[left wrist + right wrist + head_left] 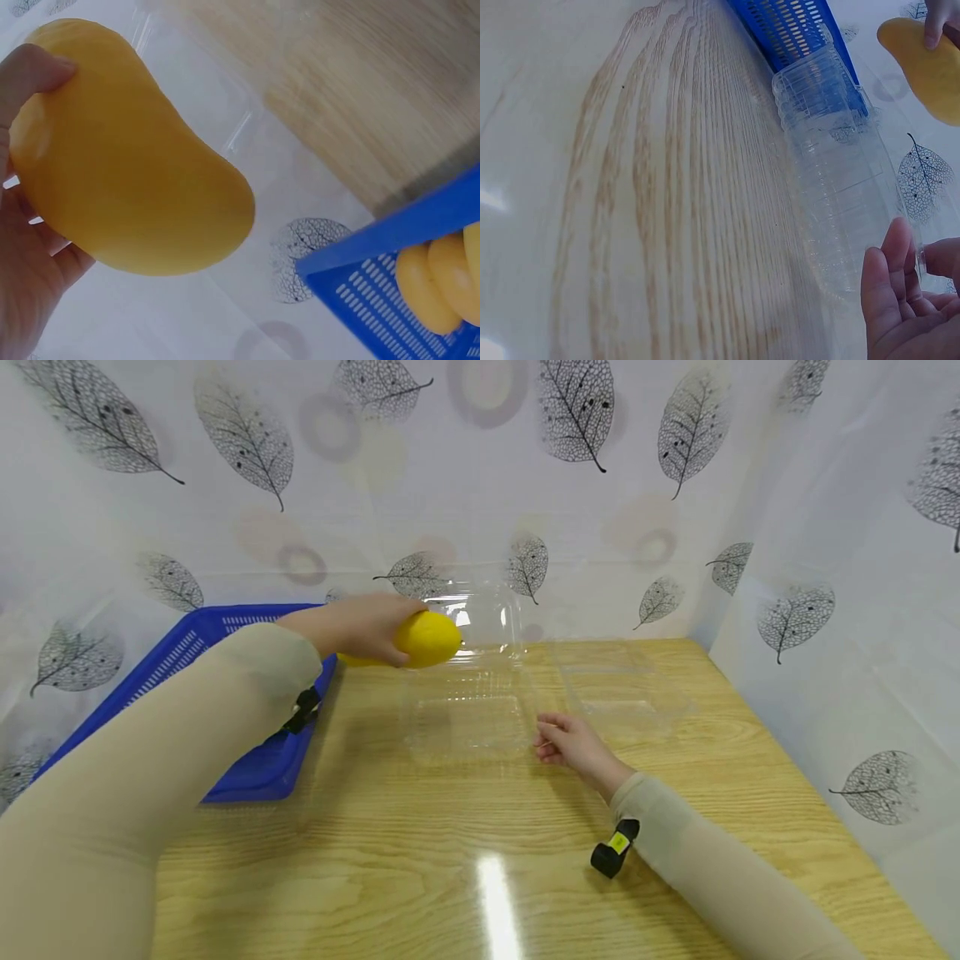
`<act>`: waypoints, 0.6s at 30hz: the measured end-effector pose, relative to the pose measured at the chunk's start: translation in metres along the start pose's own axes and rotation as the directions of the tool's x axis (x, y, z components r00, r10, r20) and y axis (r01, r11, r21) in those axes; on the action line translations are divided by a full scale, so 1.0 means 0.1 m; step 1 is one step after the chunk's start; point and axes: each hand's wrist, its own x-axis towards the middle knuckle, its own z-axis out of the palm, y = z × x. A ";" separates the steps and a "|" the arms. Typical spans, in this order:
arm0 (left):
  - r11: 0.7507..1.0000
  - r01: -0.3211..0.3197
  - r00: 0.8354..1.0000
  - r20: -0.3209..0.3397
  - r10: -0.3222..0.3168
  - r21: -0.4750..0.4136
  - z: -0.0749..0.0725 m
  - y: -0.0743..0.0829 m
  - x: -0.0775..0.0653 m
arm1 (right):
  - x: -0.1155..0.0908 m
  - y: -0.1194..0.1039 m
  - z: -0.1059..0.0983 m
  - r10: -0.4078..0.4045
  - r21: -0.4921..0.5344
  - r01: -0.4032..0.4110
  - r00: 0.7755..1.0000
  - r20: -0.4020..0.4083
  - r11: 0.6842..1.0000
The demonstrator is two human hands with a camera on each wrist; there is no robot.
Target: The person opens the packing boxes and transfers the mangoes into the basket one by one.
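My left hand grips a plump yellow mango in the air, between the blue basket and a clear plastic clamshell container. In the left wrist view, the thumb lies over one end of the mango and the fingers wrap behind it. The container stands with its lid raised at the back. At its right edge, my right hand pinches the thin rim between thumb and fingers, as the right wrist view shows.
On the left stands a blue slotted basket with several more yellow mangoes inside. Another clear plastic container sits at the back right. A leaf-patterned white sheet hangs behind the wooden table.
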 end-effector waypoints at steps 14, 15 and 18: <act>0.996 0.027 0.997 -0.073 -0.033 -0.080 -0.03 -0.28 -0.20 | 0.03 0.04 -0.03 -0.010 0.004 0.010 1.000 0.007 1.000; 0.996 0.031 0.997 -0.073 -0.037 -0.087 -0.04 -0.30 -0.22 | 0.03 0.04 -0.03 -0.009 0.005 0.009 1.000 0.007 1.000; 0.993 0.065 0.996 -0.058 -0.071 -0.102 -0.06 -0.35 -0.27 | 0.03 0.03 -0.02 -0.008 0.007 0.008 1.000 0.004 1.000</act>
